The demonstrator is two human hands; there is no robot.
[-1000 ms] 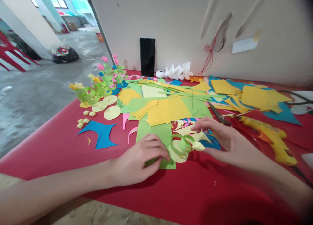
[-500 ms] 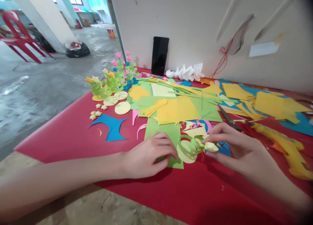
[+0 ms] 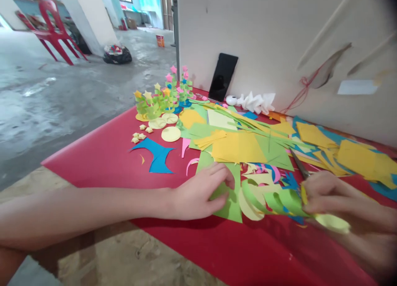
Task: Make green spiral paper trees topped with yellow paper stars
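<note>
My left hand [image 3: 206, 191] rests over a green paper sheet [image 3: 231, 207], fingers bent and thumb apart, with nothing in it. To its right, a curled green paper strip [image 3: 281, 201] stretches from a pale yellow paper disc [image 3: 252, 205] toward my right hand [image 3: 338, 207]. That hand is closed around the far end of the strip and smeared by motion. A pale yellow paper star [image 3: 333, 222], also blurred, shows between its fingers and thumb. A yellow sliver [image 3: 304, 193] beside the fingers is unclear. Scissors [image 3: 299, 164] lie just behind the hand.
Small paper flowers [image 3: 164, 95] stand at the back left. Near them lie pale discs [image 3: 170, 133], folded stars [image 3: 139, 137] and a blue scrap [image 3: 159, 157]. Yellow sheets [image 3: 238, 147] cover the middle. A phone [image 3: 223, 77] leans on the wall; a red chair [image 3: 57, 33] stands beyond.
My right hand has moved right and nearer, drawing the star along and stretching the green strip. My left fingers have spread a little. The view has turned left, and the hand now hides the glue gun.
</note>
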